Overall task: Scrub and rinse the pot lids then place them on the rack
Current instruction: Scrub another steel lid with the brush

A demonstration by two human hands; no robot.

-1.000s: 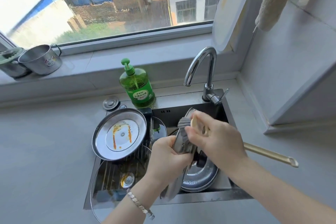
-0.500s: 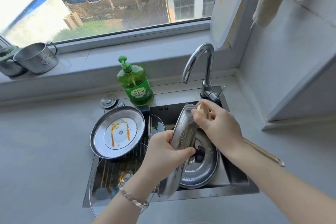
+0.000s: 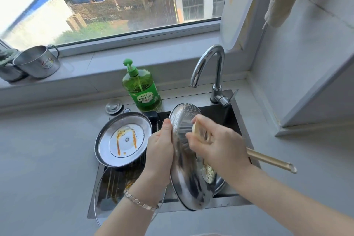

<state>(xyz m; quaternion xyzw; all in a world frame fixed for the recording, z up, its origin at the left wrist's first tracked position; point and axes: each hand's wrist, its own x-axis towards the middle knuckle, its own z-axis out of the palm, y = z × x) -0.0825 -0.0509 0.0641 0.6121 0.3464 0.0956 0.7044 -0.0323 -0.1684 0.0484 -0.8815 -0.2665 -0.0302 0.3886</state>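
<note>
**Lid swings round over the sink**

Tilted further now, the steel lid (image 3: 188, 168) shows more of its sudsy face. Left hand (image 3: 160, 151) clamps its left rim; right hand (image 3: 216, 145) grips a brush (image 3: 197, 128) against it. It hangs over the sink (image 3: 235, 120), clear of the faucet (image 3: 208, 63). A stained lid (image 3: 124, 138) sits left on the rack (image 3: 115, 180).

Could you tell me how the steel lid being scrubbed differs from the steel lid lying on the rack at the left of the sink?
The held lid is on edge, gripped by the left hand while the right hand scrubs it with a brush; the resting lid lies tilted on the rack, untouched. The held lid looks wet and soapy; the resting lid shows orange streaks. Both are round, shiny steel.
</note>
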